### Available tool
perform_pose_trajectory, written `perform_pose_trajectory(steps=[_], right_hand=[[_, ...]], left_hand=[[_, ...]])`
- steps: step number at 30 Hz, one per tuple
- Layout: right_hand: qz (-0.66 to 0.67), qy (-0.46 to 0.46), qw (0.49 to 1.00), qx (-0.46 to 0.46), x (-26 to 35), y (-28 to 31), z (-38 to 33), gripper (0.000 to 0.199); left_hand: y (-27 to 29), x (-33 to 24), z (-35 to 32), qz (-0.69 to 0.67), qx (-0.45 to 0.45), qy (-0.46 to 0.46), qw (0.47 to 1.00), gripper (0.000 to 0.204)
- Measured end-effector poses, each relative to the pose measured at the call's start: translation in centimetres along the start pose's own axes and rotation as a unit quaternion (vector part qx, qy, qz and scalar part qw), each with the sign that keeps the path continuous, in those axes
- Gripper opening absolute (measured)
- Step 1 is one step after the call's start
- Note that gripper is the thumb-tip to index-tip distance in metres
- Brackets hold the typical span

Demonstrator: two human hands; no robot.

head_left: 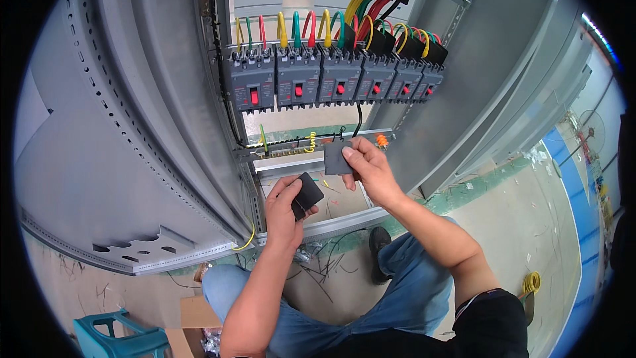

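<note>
My left hand (283, 205) grips a small black plastic plate (307, 195) between thumb and fingers, low in front of the open cabinet. My right hand (368, 166) pinches a flat dark grey square plate (336, 158) by its right edge, holding it up just below the row of breakers. The two plates are apart, the grey one higher and to the right. Above both hands runs a row of several dark circuit breakers (338, 81) with red switches, fed by yellow, green and red wires (326, 28).
The grey metal cabinet has a perforated open door (119, 132) on the left and a side panel (483, 73) on the right. A metal rail (291, 152) crosses under the breakers. Cut wire scraps (324, 262) litter the floor; a teal plastic stool (119, 337) and a yellow wire coil (531, 283) lie nearby.
</note>
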State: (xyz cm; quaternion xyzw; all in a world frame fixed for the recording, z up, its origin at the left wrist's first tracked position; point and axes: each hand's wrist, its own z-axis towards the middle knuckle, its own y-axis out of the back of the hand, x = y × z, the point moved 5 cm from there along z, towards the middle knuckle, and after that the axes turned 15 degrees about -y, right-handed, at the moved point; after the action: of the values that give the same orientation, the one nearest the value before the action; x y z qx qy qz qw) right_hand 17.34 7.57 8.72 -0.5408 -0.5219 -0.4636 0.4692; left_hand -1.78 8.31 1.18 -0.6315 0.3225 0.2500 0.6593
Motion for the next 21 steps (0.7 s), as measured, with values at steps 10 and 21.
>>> perform_pose_trajectory(steps=[10, 21], right_hand=[[-0.259, 0.279, 0.901, -0.206, 12.8, 1.9, 2.2, 0.03], [-0.401, 0.37, 0.78, -0.305, 16.8, 0.6, 5.6, 0.035]], left_hand=[[-0.3, 0.2, 0.6, -0.01, 0.017, 0.025, 0.999, 0.024], [0.0, 0.0, 0.4, -0.019, 0.041, 0.027, 0.999, 0.02]])
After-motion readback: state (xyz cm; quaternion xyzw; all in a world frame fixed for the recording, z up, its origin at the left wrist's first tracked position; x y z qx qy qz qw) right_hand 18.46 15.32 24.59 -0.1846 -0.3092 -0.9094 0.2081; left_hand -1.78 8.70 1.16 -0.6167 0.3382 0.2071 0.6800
